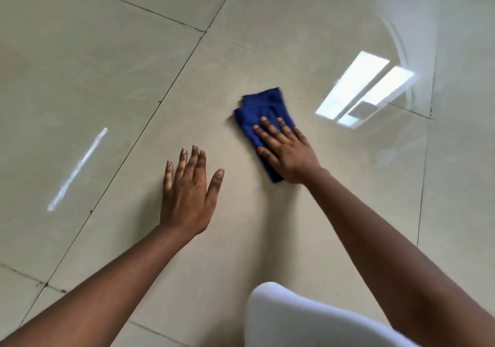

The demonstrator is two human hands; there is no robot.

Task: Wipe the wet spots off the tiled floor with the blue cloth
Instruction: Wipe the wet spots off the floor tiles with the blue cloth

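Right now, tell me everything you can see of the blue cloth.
The blue cloth is deep blue and looks like soft towelling, folded into a thick oblong pad. It lies flat on the tiled floor, running from far to near. The right hand presses on its near half with straight, spread fingers; its far end is bare.
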